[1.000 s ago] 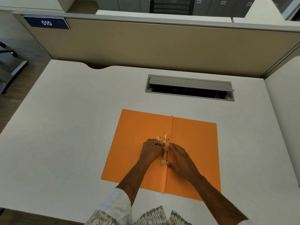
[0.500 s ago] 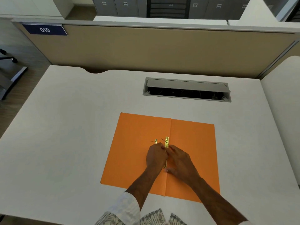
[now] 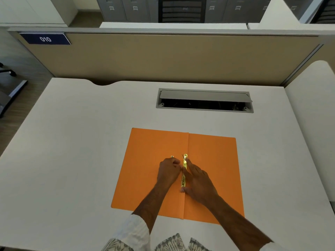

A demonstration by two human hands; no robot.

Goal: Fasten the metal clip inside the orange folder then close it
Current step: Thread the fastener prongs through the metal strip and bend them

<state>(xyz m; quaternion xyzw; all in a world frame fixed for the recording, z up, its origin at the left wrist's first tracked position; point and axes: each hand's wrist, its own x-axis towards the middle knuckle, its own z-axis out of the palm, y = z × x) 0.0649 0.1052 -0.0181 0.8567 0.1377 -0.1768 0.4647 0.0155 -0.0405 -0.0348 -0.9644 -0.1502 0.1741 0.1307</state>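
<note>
An orange folder (image 3: 213,160) lies open and flat on the white desk, its spine fold running toward me. A gold metal clip bar (image 3: 184,173) lies along the fold near the middle. My left hand (image 3: 169,171) is curled beside the bar's left side, fingertips pinching at it. My right hand (image 3: 197,182) rests on the bar's right side, index finger stretched along it and thumb near its lower end. A small gold prong tip (image 3: 172,156) shows just above my left hand.
A grey cable hatch (image 3: 204,100) with its lid ajar is set into the desk (image 3: 76,142) behind the folder. A beige partition (image 3: 163,57) with a blue "010" label (image 3: 45,39) stands behind the desk. A second desk surface (image 3: 315,113) adjoins on the right.
The gold prongs that stood crossed a second ago now lie lower, with the bar flat along the fold. My left hand has slid right and closed over the bar; my right hand stays on it.
</note>
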